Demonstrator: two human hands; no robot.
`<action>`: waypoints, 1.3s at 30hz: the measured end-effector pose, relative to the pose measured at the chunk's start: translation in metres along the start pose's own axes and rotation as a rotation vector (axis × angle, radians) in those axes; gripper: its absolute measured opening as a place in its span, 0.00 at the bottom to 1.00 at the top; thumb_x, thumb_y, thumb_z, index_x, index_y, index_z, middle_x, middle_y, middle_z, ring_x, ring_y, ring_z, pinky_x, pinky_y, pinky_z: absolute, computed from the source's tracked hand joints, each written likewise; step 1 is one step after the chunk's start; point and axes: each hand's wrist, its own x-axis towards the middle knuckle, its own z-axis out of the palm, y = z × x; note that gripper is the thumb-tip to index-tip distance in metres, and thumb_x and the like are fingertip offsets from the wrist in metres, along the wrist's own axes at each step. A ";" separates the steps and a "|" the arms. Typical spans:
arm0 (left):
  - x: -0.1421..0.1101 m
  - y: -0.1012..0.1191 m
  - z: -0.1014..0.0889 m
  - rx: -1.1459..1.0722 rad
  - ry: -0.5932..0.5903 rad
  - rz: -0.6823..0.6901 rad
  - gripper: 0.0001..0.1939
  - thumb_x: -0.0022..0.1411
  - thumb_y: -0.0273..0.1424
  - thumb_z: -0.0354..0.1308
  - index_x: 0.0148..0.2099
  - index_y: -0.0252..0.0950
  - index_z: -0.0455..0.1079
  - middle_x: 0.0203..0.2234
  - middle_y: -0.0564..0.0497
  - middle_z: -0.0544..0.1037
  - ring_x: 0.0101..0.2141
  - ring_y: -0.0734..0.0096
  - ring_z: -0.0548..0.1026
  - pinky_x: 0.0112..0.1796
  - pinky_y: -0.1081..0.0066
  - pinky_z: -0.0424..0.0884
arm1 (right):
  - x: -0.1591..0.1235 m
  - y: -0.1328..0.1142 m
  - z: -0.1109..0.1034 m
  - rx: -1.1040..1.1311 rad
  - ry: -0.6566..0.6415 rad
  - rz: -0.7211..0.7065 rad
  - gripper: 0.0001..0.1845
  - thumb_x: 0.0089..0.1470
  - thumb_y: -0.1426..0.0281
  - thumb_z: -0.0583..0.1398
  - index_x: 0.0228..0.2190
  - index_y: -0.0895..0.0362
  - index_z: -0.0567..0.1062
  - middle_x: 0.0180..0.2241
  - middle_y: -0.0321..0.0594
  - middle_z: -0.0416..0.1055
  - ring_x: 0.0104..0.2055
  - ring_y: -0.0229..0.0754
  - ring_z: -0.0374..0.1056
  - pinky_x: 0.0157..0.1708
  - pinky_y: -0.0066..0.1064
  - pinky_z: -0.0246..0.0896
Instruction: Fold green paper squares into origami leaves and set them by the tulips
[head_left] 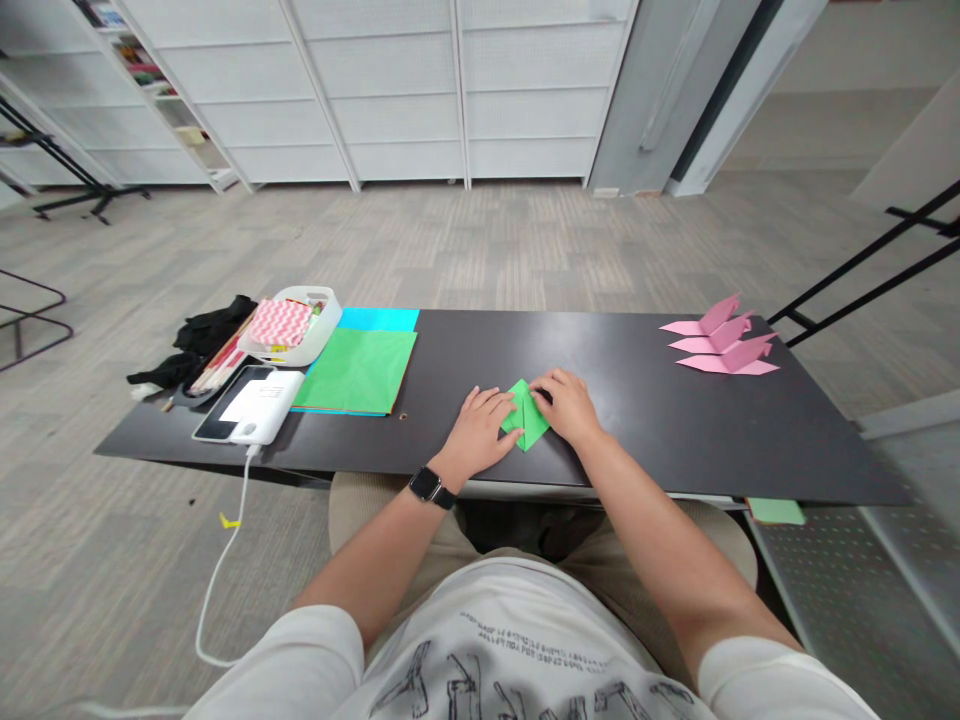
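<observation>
A white T-shirt with dark lettering (502, 605) comes nearest. The left hand (480, 430) lies spread on a folded green paper diamond (532, 427); the right hand (574, 408) touches its edge, pinch unclear. Square green paper sheets (356, 370) lie left, three pink paper birds (724, 338) right, all on a black tabletop (487, 350); beyond, grey carpet (480, 250), white cabinets (394, 80).

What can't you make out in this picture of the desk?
Head view: part of the small folded green paper, covered by the left hand.
Head view: part of the inside of the white plastic basket, covered by the pink-and-white zigzag packet.
Head view: print on the flat white-and-black device, too small.
</observation>
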 end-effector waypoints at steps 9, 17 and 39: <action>0.001 0.002 0.002 0.035 0.023 -0.048 0.20 0.75 0.39 0.56 0.65 0.40 0.70 0.66 0.44 0.74 0.68 0.52 0.67 0.73 0.42 0.52 | 0.000 -0.003 -0.004 0.063 -0.027 -0.021 0.17 0.72 0.61 0.56 0.43 0.49 0.84 0.45 0.43 0.78 0.50 0.49 0.71 0.54 0.44 0.61; 0.001 0.004 -0.001 0.027 0.029 -0.057 0.24 0.76 0.43 0.55 0.68 0.40 0.67 0.67 0.42 0.73 0.68 0.53 0.67 0.73 0.43 0.52 | -0.006 0.006 -0.010 0.032 0.017 0.080 0.15 0.67 0.57 0.61 0.33 0.51 0.83 0.42 0.42 0.77 0.48 0.50 0.71 0.53 0.45 0.60; -0.002 0.008 -0.006 0.082 0.166 -0.065 0.13 0.75 0.39 0.56 0.56 0.40 0.73 0.71 0.42 0.67 0.71 0.49 0.62 0.72 0.41 0.54 | -0.009 0.012 -0.004 -0.001 0.028 -0.013 0.09 0.63 0.67 0.65 0.42 0.46 0.87 0.46 0.42 0.77 0.51 0.52 0.70 0.53 0.49 0.60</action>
